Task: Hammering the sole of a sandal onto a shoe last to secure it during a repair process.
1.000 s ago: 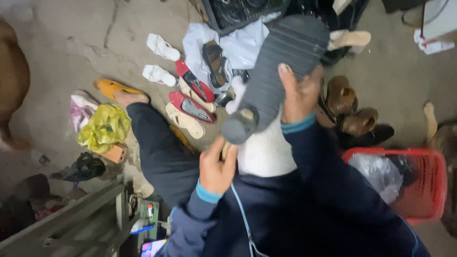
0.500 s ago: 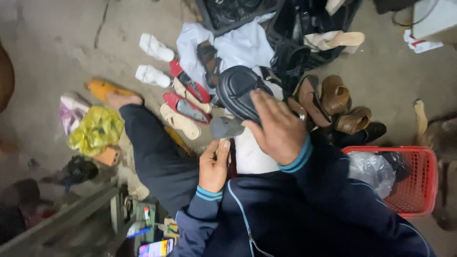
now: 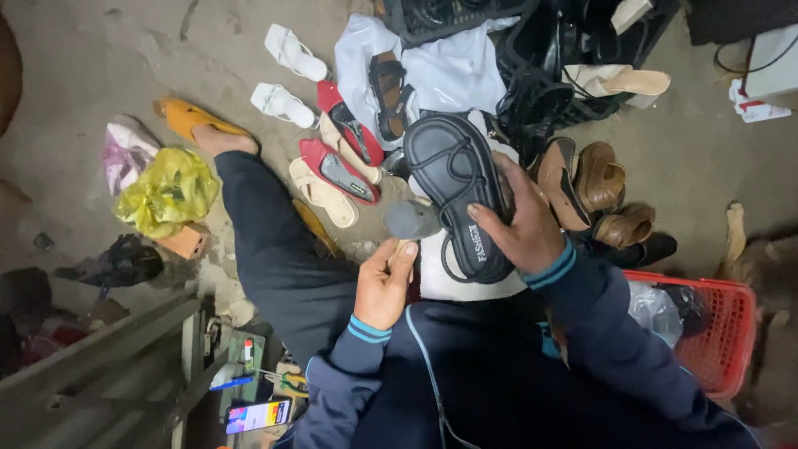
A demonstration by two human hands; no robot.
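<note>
Yellow plastic first: a crumpled yellow bag [image 3: 166, 193] sits on the far left of the concrete floor [image 3: 83, 75], knotted shut, so its contents cannot be told, with a pinkish bag [image 3: 125, 154] just beside it. Near the bottom edge, a green tray [image 3: 249, 366] holds small tools, and a phone [image 3: 258, 414] lies lit just next to it. Moving right, two white sandals [image 3: 287, 79] lie far out, then red flats [image 3: 341, 162] and beige insoles [image 3: 320, 193] spread beside the person's outstretched leg. Now the middle: the left hand [image 3: 384, 287] is curled, thumb and fingers pinched on a small pale piece whose kind cannot be made out, just under the heel of the black strappy sandal [image 3: 457, 187]. That sandal is up off the ground, upper side to the camera, gripped along its right edge by the right hand [image 3: 524, 229], fingers wrapped over the insole. Further right, brown shoes [image 3: 598, 187] are heaped together. Far right and near, a red plastic basket [image 3: 723, 333] holds a clear plastic bag [image 3: 652, 308]. The floor is grey, cracked and dusty.
</note>
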